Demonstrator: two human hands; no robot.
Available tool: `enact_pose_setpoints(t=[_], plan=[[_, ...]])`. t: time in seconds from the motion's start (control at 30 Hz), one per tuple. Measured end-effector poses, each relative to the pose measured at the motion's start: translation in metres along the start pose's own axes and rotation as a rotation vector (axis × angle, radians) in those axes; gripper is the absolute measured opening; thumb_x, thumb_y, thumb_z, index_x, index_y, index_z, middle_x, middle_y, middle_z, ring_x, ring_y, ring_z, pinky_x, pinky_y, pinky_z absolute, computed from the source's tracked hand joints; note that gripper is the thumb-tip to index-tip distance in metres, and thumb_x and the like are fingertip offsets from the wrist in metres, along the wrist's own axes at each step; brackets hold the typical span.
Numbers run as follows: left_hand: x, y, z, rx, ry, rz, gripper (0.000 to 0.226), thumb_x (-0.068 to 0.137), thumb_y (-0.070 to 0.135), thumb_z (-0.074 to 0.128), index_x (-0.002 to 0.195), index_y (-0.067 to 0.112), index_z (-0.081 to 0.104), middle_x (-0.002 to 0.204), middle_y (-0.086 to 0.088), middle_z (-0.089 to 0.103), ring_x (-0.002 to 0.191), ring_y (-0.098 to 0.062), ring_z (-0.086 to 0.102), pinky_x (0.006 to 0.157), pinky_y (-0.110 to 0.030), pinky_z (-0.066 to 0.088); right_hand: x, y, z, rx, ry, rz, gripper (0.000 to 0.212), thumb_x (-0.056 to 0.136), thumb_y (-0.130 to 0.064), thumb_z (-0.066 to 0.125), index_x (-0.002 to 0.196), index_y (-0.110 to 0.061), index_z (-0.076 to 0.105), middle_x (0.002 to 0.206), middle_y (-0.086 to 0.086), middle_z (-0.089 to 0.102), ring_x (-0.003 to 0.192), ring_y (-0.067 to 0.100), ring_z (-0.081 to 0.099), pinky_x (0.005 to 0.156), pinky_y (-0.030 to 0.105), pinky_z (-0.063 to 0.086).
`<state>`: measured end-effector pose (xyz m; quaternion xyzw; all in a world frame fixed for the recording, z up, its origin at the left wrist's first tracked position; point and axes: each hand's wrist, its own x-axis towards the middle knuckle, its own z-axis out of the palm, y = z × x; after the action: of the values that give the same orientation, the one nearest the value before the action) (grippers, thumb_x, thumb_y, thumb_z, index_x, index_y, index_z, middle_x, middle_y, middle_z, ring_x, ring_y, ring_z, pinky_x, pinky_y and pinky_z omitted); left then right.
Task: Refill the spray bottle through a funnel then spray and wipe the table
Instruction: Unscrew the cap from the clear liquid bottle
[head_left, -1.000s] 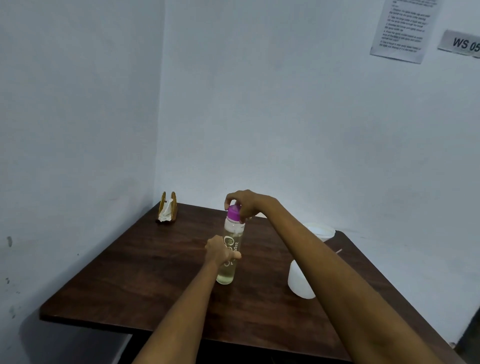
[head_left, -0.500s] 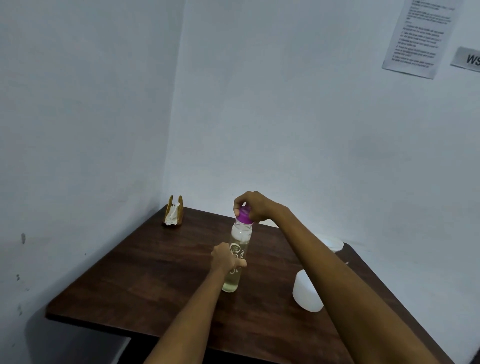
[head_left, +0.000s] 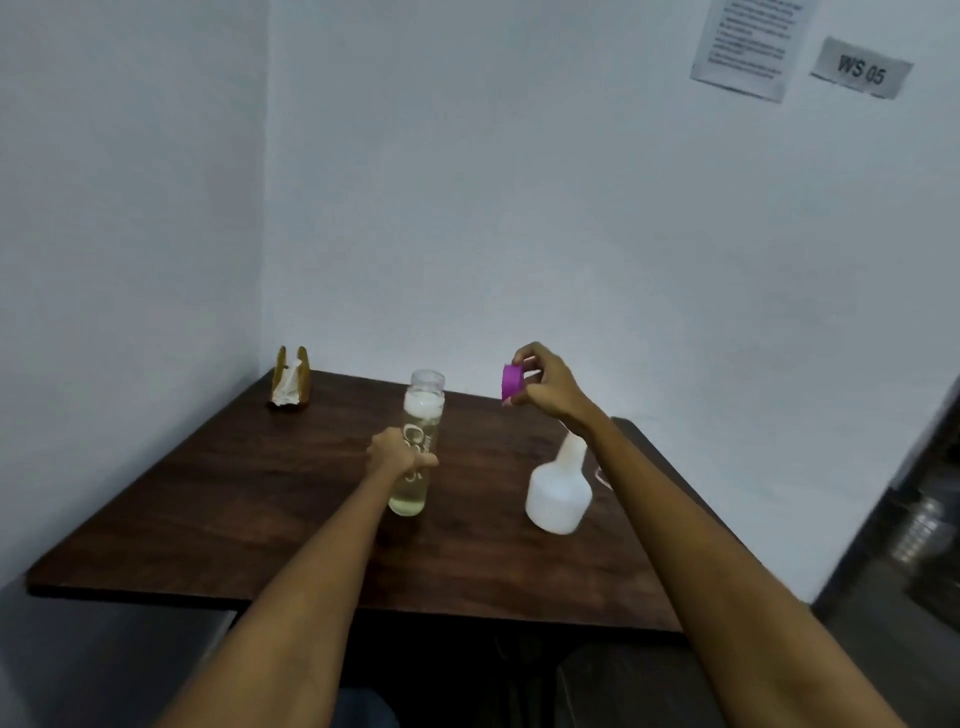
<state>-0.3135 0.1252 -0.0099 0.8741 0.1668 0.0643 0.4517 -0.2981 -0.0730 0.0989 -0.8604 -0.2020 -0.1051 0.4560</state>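
A clear bottle (head_left: 422, 415) with pale liquid stands upright and uncapped in the middle of the dark wooden table (head_left: 260, 499). My left hand (head_left: 396, 455) grips its lower body. My right hand (head_left: 543, 382) pinches the purple cap (head_left: 513, 380) in the air, to the right of the bottle's open neck. A white spray bottle body (head_left: 557, 493) without its head stands on the table to the right, partly behind my right forearm.
A wooden napkin holder (head_left: 292, 378) with white tissue sits at the table's far left corner against the walls. A small clear object (head_left: 602, 475) shows just beside my right forearm. Paper notices hang on the wall at the upper right.
My right hand has lifted the purple cap off the clear bottle and carried it to the right. The left hand still holds the bottle. The camera has shifted, showing more of the white spray bottle.
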Motion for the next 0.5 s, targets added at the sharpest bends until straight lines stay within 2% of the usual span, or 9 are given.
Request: enact_pose_setpoints(t=[0.07, 0.17, 0.3, 0.37, 0.5], plan=[[-0.003, 0.0, 0.0, 0.011, 0.0, 0.003, 0.06, 0.069, 0.032, 0.082, 0.119, 0.003, 0.063, 0.121, -0.016, 0.064, 0.111, -0.029, 0.062, 0.092, -0.035, 0.051, -0.019, 0.017, -0.012, 0.113, 0.184, 0.059, 0.052, 0.063, 0.01, 0.075, 0.099, -0.018, 0.049, 0.102, 0.003, 0.054, 0.084, 0.021, 0.058, 0.066, 0.025, 0.052], [-0.004, 0.0, 0.002, 0.011, 0.012, 0.007, 0.057, 0.069, 0.033, 0.082, 0.116, 0.005, 0.066, 0.118, -0.016, 0.067, 0.11, -0.029, 0.063, 0.093, -0.034, 0.05, -0.052, 0.049, -0.024, 0.326, 0.459, 0.122, 0.051, 0.07, 0.006, 0.073, 0.11, -0.018, 0.052, 0.098, -0.003, 0.055, 0.086, 0.015, 0.057, 0.067, 0.017, 0.051], [-0.005, 0.001, 0.004, -0.001, 0.021, 0.0, 0.053, 0.068, 0.031, 0.083, 0.112, 0.004, 0.068, 0.11, -0.017, 0.069, 0.103, -0.029, 0.066, 0.089, -0.038, 0.054, -0.081, 0.084, -0.04, 0.382, 0.761, 0.14, 0.052, 0.071, 0.004, 0.073, 0.116, -0.014, 0.055, 0.109, 0.008, 0.056, 0.089, 0.02, 0.056, 0.057, 0.0, 0.044], [-0.005, 0.002, 0.004, 0.008, 0.015, -0.005, 0.054, 0.069, 0.031, 0.082, 0.113, 0.004, 0.067, 0.112, -0.018, 0.069, 0.105, -0.03, 0.065, 0.09, -0.038, 0.053, -0.082, 0.09, -0.048, 0.309, 0.747, 0.116, 0.052, 0.07, 0.002, 0.074, 0.116, -0.014, 0.055, 0.109, 0.008, 0.057, 0.09, 0.021, 0.056, 0.057, -0.002, 0.042], [0.0, 0.003, 0.005, -0.017, 0.014, -0.024, 0.054, 0.07, 0.027, 0.082, 0.115, 0.002, 0.066, 0.115, -0.018, 0.067, 0.107, -0.03, 0.063, 0.089, -0.036, 0.051, -0.071, 0.089, -0.046, 0.178, 0.58, 0.06, 0.052, 0.072, -0.005, 0.076, 0.117, -0.018, 0.053, 0.114, 0.008, 0.056, 0.091, 0.017, 0.055, 0.062, 0.004, 0.046]])
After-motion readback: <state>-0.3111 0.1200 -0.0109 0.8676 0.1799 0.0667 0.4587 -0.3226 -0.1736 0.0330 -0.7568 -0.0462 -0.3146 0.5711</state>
